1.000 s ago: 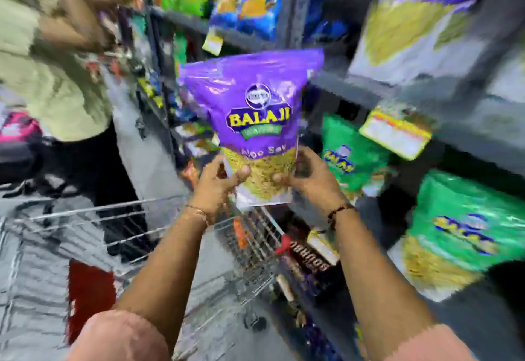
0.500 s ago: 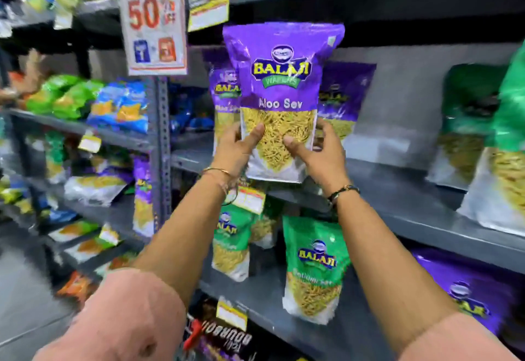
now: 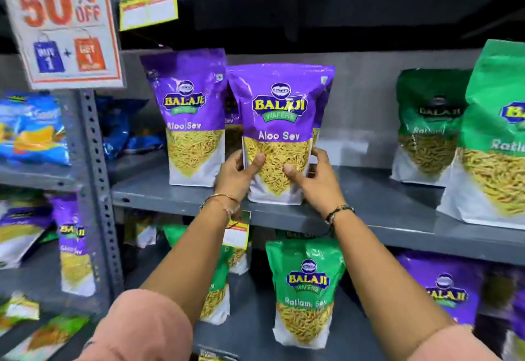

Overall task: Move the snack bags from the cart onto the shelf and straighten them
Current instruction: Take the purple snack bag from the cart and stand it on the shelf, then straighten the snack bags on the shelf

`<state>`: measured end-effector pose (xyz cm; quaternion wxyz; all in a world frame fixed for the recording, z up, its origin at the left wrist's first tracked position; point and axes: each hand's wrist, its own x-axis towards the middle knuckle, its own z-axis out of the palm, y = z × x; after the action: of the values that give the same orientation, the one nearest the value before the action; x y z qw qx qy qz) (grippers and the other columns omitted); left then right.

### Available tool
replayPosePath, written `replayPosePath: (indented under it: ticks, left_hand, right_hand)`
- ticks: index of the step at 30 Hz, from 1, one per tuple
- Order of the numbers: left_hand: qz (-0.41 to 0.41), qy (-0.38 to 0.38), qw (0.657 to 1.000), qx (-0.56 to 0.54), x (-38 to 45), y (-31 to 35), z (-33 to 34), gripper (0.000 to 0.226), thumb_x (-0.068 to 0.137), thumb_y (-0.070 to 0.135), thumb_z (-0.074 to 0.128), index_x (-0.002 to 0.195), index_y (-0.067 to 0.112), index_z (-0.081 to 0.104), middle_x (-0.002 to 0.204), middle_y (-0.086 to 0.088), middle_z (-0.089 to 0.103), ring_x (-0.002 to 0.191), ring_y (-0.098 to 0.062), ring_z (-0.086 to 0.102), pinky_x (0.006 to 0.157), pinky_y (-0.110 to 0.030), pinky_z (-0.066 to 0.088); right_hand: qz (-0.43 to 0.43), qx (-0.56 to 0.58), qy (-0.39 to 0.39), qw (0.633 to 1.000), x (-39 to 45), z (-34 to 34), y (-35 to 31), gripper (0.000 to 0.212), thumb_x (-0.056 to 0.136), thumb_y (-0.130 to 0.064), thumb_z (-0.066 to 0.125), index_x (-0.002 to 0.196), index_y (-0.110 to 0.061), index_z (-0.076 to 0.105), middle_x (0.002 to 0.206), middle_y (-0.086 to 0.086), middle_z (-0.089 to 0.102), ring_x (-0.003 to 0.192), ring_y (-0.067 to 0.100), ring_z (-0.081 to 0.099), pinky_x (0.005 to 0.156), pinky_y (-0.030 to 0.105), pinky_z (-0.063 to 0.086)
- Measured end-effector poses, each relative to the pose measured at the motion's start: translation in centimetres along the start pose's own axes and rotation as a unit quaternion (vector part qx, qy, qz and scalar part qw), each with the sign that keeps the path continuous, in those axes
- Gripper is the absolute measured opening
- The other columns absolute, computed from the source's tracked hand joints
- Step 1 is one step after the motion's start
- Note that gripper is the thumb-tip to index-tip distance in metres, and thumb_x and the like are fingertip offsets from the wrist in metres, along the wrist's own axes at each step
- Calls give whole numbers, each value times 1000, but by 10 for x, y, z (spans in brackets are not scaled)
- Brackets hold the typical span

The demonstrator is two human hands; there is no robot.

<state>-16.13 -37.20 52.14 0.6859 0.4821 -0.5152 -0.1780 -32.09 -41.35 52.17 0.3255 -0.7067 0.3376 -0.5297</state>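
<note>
On the grey metal shelf (image 3: 397, 213), near its front edge, a purple snack bag (image 3: 279, 133) stands upright, its long axis vertical and its printed face turned out toward the camera. The print reads "BALAJI WAFERS" in a yellow-lettered badge, with "Aloo Sev" below it, above a clear window full of thin yellow strands; the base is white. Both hands grip its lower part: the left hand (image 3: 237, 174) wraps the left edge with the thumb across the front, and the right hand (image 3: 315, 180) holds the right edge, thumb likewise pressed on the window, fingers (image 3: 321, 154) curled round the side. The bag's base rests at the shelf surface. Just beside it to the left stands a second purple bag (image 3: 193, 122) with the same "BALAJI" and "Aloo Sev" print, and another purple bag is partly hidden behind. To the right, well apart, stand green bags (image 3: 431, 124) marked "BALAJI". On the shelf below, a green bag (image 3: 305, 292) reads "BALAJI WAFERS Ratlami Sev". At upper left hangs a sign (image 3: 62, 19) reading "50% OFF".
</note>
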Motion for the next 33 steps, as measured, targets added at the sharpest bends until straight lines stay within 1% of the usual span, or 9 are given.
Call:
replayPosePath:
  ticks: [2, 4, 5, 7, 9, 12, 16, 22, 33]
  left_hand:
    - [5, 18, 1000, -7, -2, 3, -3, 24, 82, 20, 68, 99, 8, 57, 92, -7, 58, 85, -16, 53, 78, -28, 49]
    - [50, 92, 994, -11, -4, 7, -14, 40, 78, 14, 72, 113, 10, 54, 102, 2, 59, 89, -12, 57, 75, -10, 50]
    - [89, 152, 984, 20, -4, 7, -23, 47, 75, 16, 74, 116, 10, 53, 108, 1, 59, 95, -14, 57, 81, -13, 50]
    - [138, 264, 945, 138, -1, 4, -42, 66, 67, 27, 79, 123, 10, 48, 122, -9, 54, 111, -26, 51, 98, -31, 41]
    - [89, 322, 917, 219, 5, 0, -61, 94, 58, 38, 83, 135, 12, 36, 138, -16, 41, 126, -34, 38, 106, -38, 28]
    - [2, 278, 924, 262, 19, -8, -84, 120, 51, 39, 87, 145, 16, 15, 150, -20, 25, 138, -39, 25, 112, -50, 25]
    - [-8, 188, 941, 281, 29, -20, -98, 129, 49, 32, 89, 147, 22, 6, 148, -21, 27, 132, -41, 36, 106, -57, 35]
    - [0, 188, 931, 313, 25, -26, -99, 124, 56, 37, 84, 147, 29, 0, 150, -16, 25, 122, -48, 44, 99, -60, 41]
    - [-12, 182, 926, 331, 24, -30, -100, 123, 60, 39, 82, 146, 30, -5, 149, -23, 27, 127, -47, 40, 102, -58, 39]
  right_hand:
    - [-7, -16, 28, 999, -6, 4, -7, 78, 74, -35, 77, 136, -19, 33, 128, 7, 58, 119, 22, 55, 105, 40, 44]
    - [-47, -69, 111, 990, -17, 13, -16, 98, 70, -44, 77, 145, -19, 20, 148, 13, 33, 139, 25, 30, 116, 41, 25]
    - [-74, -92, 152, 981, -22, 20, -21, 104, 67, -50, 77, 146, -23, 16, 152, 13, 24, 142, 25, 20, 115, 40, 20]
    - [-96, -135, 198, 966, -31, 38, -31, 115, 60, -54, 79, 146, -30, 8, 155, 14, 13, 144, 24, 12, 112, 37, 21]
    - [-62, -185, 207, 959, -33, 57, -36, 128, 53, -54, 83, 147, -30, -1, 156, 18, 6, 143, 30, 11, 110, 44, 29]
    - [-4, -252, 199, 947, -30, 78, -31, 137, 50, -52, 84, 147, -25, -9, 156, 19, 3, 141, 39, 18, 107, 50, 35]
    - [20, -294, 206, 933, -20, 83, -16, 131, 55, -47, 83, 147, -24, -7, 150, 20, 18, 132, 39, 30, 99, 51, 43]
    - [28, -306, 200, 930, -2, 75, -9, 130, 54, -45, 85, 147, -24, -4, 145, 21, 21, 128, 41, 32, 93, 53, 46]
    - [29, -321, 210, 923, 8, 77, -1, 129, 56, -43, 85, 147, -24, -5, 144, 22, 23, 124, 41, 32, 90, 53, 47]
